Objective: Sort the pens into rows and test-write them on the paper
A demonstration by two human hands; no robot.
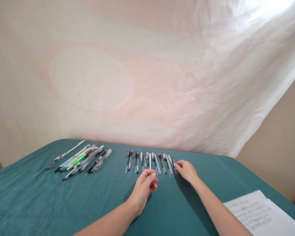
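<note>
A row of pens lies along the far middle of the table, most with black or clear barrels and caps. At the row's right end my right hand pinches a dark pen between thumb and fingertips; the fingers partly cover it. My left hand hovers in front of the middle of the row, its fingers curled in and the thumb against the index finger. Nothing shows in that hand. It hides the near ends of some pens behind it.
To the left lies a loose pile of pens, with a bright green pen among them. Written sheets of paper rest at the near right. Teal cloth covers the table, and a pale hanging sheet stands behind it.
</note>
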